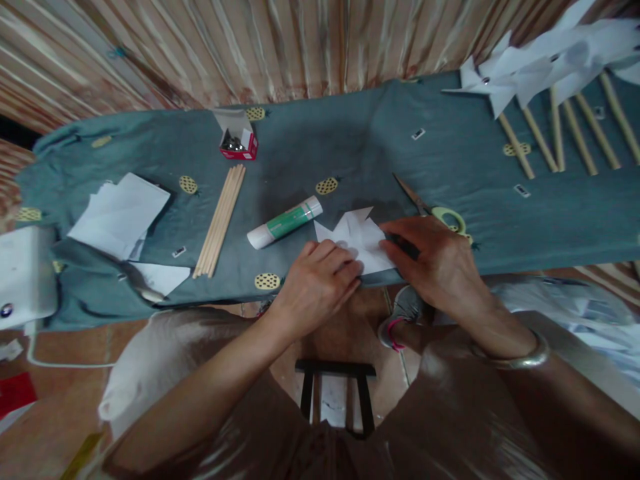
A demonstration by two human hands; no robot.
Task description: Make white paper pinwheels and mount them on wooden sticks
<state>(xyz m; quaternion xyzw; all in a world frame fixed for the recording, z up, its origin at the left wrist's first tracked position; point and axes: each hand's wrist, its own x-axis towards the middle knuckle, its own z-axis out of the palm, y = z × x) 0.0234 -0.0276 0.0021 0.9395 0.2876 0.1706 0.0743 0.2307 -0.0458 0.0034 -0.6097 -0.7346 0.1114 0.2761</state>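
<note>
A white paper pinwheel (367, 243), partly folded with pointed flaps standing up, lies at the table's front edge between my hands. My left hand (320, 283) has its fingers curled over the paper's lower left side, holding it down. At the right edge, the thumb and fingers of my right hand (437, 263) pinch the paper. Just behind my left hand lies a green and white glue stick (286, 222). Scissors (425, 205) with pale green handles lie behind my right hand, their handle partly hidden by it.
Wooden sticks (220, 220) lie left of the glue stick, near a small red box (239, 137) of metal pins. White paper sheets (120, 213) are stacked farther left, beside a white device (25, 277). Finished pinwheels (560, 63) on sticks lie at the back right.
</note>
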